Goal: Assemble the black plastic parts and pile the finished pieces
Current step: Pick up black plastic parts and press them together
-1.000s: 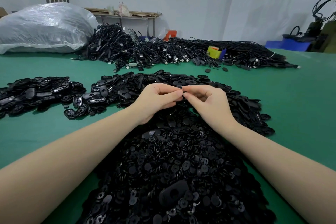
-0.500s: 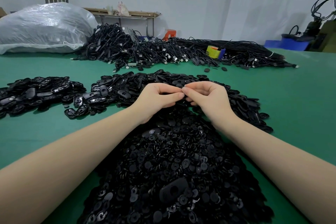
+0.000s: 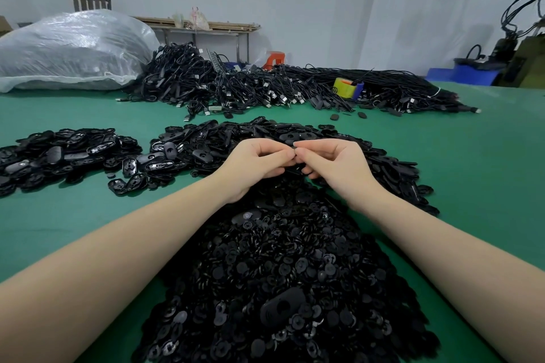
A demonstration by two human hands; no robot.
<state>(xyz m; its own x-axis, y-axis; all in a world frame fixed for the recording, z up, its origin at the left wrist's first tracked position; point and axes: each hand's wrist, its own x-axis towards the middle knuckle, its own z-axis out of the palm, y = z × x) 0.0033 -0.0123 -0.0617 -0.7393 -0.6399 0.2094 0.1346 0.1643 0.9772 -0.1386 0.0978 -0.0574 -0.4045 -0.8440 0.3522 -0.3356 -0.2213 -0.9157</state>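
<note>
Where the green table [image 3: 472, 174] fills the view, it carries several separate heaps of black stock. Largest at the back left is a clear plastic bag [image 3: 73, 50], bulging, lying on the table edge against the grey wall. Just right of it runs a long tangle of black cables [image 3: 265, 88] with plug ends, stretching across the far side; a yellow and blue tape roll [image 3: 345, 87] sits within that tangle. Nearest the camera, between the two forearms, lies a broad mound of small round black plastic parts [image 3: 280, 274], with one larger oval black shell [image 3: 281, 306] resting on top of it. Beyond the hands sits a second mound of oval black shells [image 3: 236, 135], flatter and wider. Well apart to the left is a third, smaller pile of oval pieces [image 3: 59, 153], several showing a hollow inner side; whether these are finished units cannot be told.

Both hands meet over the far edge of the round-part mound. Left hand [image 3: 253, 165]: fingers curled, thumb and forefinger closed in a narrow pinch. Right hand [image 3: 336, 165]: same posture, fingers curled, thumb and forefinger pinched. The two pinches touch tip to tip, and between them a small black plastic piece [image 3: 294, 150] is just visible; its shape is too small to resolve.
</note>
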